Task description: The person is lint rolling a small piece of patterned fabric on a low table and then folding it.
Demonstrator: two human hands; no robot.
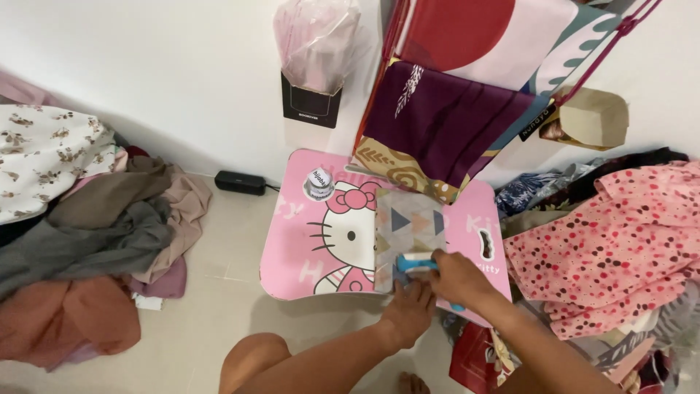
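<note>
A small pink table (292, 255) with a cartoon cat print stands on the floor in front of me. A patterned cloth (410, 222) with grey and orange triangles lies across its top and runs up toward the wall. My right hand (461, 279) is shut on a small blue and white iron (413, 265) resting on the near end of the cloth. My left hand (410, 310) presses down on the cloth's near edge at the table's front rim, just below the iron.
A small round tub (319, 183) sits on the table's far left corner. Heaps of clothes lie left (95, 233) and right (612, 241). Colourful fabrics (452, 117) hang on the wall; a black power strip (240, 182) lies by it.
</note>
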